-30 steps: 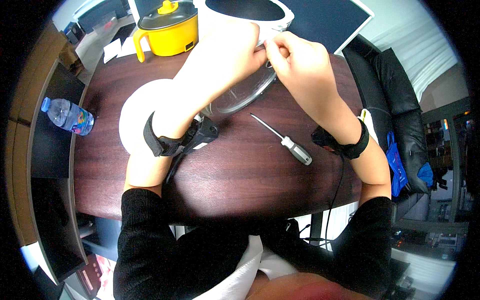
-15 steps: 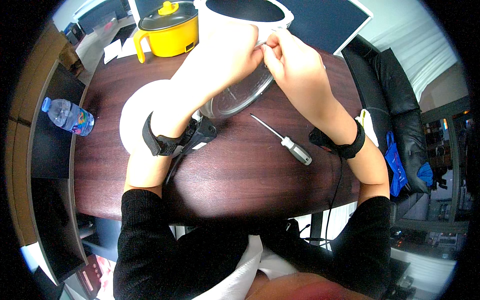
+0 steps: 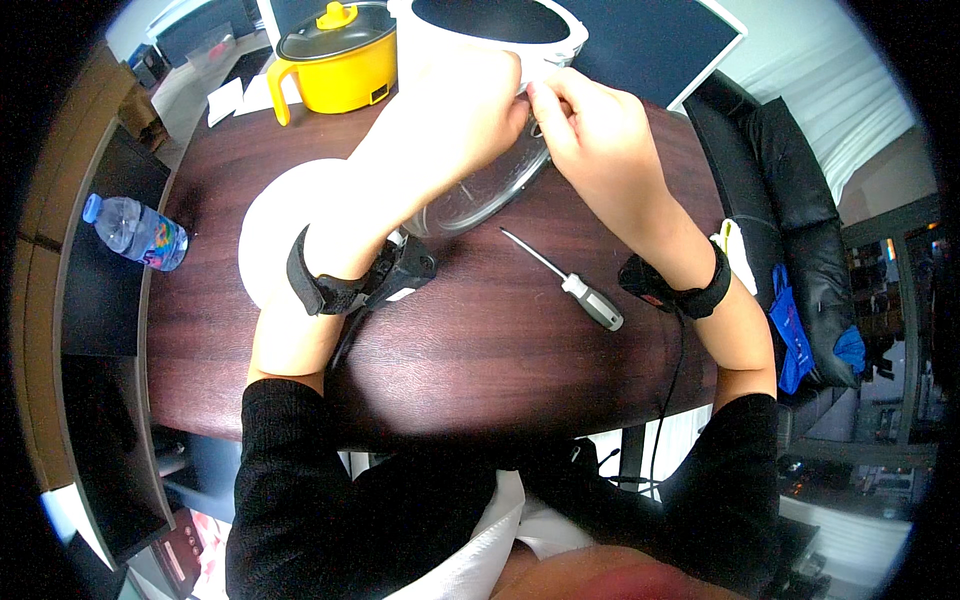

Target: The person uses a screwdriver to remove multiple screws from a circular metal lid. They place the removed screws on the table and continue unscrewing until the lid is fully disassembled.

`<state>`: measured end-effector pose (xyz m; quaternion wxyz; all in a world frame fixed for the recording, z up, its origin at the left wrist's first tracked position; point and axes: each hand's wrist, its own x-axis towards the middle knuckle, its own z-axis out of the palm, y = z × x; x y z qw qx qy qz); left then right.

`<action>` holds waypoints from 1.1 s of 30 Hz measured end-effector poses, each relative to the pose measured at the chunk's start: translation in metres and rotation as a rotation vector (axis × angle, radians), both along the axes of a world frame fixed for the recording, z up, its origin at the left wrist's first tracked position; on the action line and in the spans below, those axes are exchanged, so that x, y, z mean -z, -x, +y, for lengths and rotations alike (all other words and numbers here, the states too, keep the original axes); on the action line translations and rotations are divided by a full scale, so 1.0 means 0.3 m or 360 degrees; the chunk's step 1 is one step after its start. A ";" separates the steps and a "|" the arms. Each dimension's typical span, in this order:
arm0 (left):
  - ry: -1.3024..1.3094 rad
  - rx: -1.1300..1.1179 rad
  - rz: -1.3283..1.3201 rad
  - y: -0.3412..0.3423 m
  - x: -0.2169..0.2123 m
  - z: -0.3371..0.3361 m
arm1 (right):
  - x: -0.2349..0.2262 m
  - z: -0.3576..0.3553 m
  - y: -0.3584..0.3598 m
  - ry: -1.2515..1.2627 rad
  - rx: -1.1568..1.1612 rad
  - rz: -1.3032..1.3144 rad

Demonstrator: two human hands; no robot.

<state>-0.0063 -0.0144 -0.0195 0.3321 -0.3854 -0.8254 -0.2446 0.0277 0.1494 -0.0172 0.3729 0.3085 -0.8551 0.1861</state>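
My left hand (image 3: 475, 100) and my right hand (image 3: 598, 125) meet at the far middle of the table, in front of the rim of a white pot (image 3: 574, 36) with a dark inside. Both are closed, fingertips close together; whatever they pinch is too small or hidden. Below them a clear glass lid (image 3: 490, 206) lies on the table, partly covered by my left hand and forearm. A screwdriver (image 3: 594, 302) with a grey and white handle rests nearer me, its tip pointing away to the left. Under my left forearm shows a white round object (image 3: 272, 225).
On the dark wooden table (image 3: 480, 350), a yellow electric pot (image 3: 345, 72) with a lid stands far left, beside the white pot. A water bottle (image 3: 138, 234) lies past the left edge. A black sofa (image 3: 790, 170) is at the right. Cables hang from my wrist straps.
My right hand has lowered slightly and its fingers have shifted at the pinch. My left hand is nearly where it was. The screwdriver and pots have not moved.
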 end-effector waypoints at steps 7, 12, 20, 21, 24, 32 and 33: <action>0.0046 0.0019 -0.0043 0.026 0.013 -0.006 | 0.001 -0.004 0.001 0.0059 -0.0005 -0.0024; 0.0082 -0.0019 -0.0056 0.030 0.018 -0.009 | -0.022 0.021 -0.016 0.0047 -0.0018 -0.0144; 0.0271 -0.0141 -0.0318 0.043 -0.017 -0.018 | 0.088 0.370 -0.080 -0.0094 0.0436 -0.0894; 0.0229 -0.0206 -0.0611 0.015 -0.057 -0.013 | 0.128 0.436 -0.094 -0.0093 0.0521 -0.1039; 0.0193 -0.0229 -0.0827 -0.054 -0.128 -0.001 | 0.254 0.615 -0.164 -0.0133 0.0708 -0.1227; 0.0234 -0.0181 -0.0704 -0.006 -0.096 0.004 | 0.357 0.717 -0.240 0.0208 0.0912 -0.1899; 0.0254 -0.0066 -0.0556 0.051 -0.047 -0.018 | 0.358 0.712 -0.226 0.0231 0.0882 -0.1914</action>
